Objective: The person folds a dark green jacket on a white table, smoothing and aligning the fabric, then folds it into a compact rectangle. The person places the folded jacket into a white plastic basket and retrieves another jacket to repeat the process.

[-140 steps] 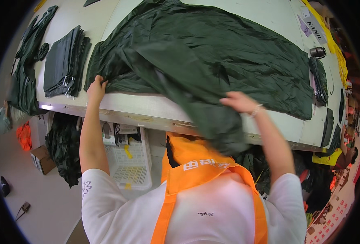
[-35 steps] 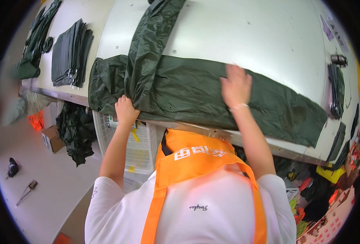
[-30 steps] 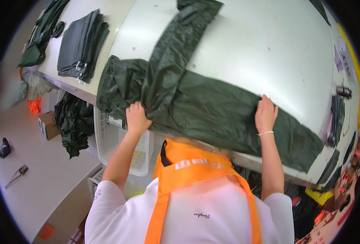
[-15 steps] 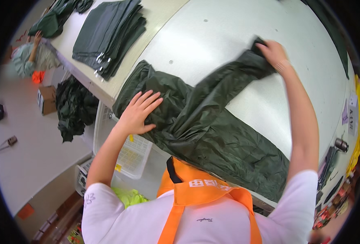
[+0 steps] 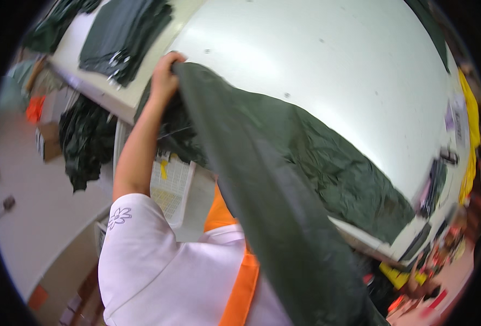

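A long, dark green, crinkled fabric garment [image 5: 262, 179] is grasped at its upper left edge by the left hand [image 5: 166, 79]; part is held up in front of a white cotton-like shirt [image 5: 159, 261], and the rest is spread along the near edge of the smooth white table [image 5: 333, 54]. The right hand is hidden; its state cannot be told.

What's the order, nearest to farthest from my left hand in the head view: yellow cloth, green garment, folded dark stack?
1. Green garment: held in the left hand.
2. Folded dark stack: just up and left of the hand.
3. Yellow cloth: at the picture's far right.
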Motion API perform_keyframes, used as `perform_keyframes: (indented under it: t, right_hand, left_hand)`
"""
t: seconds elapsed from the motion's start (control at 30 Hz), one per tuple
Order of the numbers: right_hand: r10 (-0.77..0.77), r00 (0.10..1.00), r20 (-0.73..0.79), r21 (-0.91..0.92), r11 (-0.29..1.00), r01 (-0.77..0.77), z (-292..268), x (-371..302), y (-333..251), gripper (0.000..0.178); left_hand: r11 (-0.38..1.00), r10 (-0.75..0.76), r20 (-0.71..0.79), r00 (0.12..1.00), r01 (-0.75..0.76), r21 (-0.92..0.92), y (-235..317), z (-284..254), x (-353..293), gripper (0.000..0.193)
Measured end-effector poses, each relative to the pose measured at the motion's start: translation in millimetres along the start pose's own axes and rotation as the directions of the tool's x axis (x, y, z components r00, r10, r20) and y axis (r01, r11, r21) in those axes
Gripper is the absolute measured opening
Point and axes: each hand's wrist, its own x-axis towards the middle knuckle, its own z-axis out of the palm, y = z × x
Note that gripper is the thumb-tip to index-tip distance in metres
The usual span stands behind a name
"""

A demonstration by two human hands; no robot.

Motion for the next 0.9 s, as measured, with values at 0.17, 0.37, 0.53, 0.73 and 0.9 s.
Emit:
perform_keyframes:
  t: [0.17,0.37,0.53,0.73,0.9]
  right_hand:
    - [0.192,0.968,0.16,-0.166,0.972,-0.165,43.6,25.1,112.2,0.036]
    - [0.022,0.792,0.611,-0.349,0.905,0.244,209.1,5.4,234.1,0.032]
    - [0.447,0.314,0.838,-0.401,0.894,-0.201,410.6,-129.8,250.5,0.054]
    - [-0.313,0.315,0.896,0.29,0.95,0.118,385.7,-136.4,106.6,0.057]
    - [-0.468,0.107,0.877,0.359,0.788,0.5,411.5,-224.8,117.6,0.065]
  left_hand:
    - [0.994,-0.082,0.003,0.997,0.082,0.072,-38.9,-33.5,-45.0,0.035]
    - [0.971,-0.059,0.335,0.94,-0.024,0.237,-38.1,-62.8,-38.1,0.009]
    - [0.473,-0.075,0.23,0.97,-0.169,0.865,35.4,-26.3,-33.4,0.032]
    - [0.729,-0.042,0.419,0.907,-0.259,0.634,173.9,59.8,-122.4,0.081]
    - [0.747,-0.135,0.499,0.856,-0.243,0.618,113.4,78.8,-154.1,0.106]
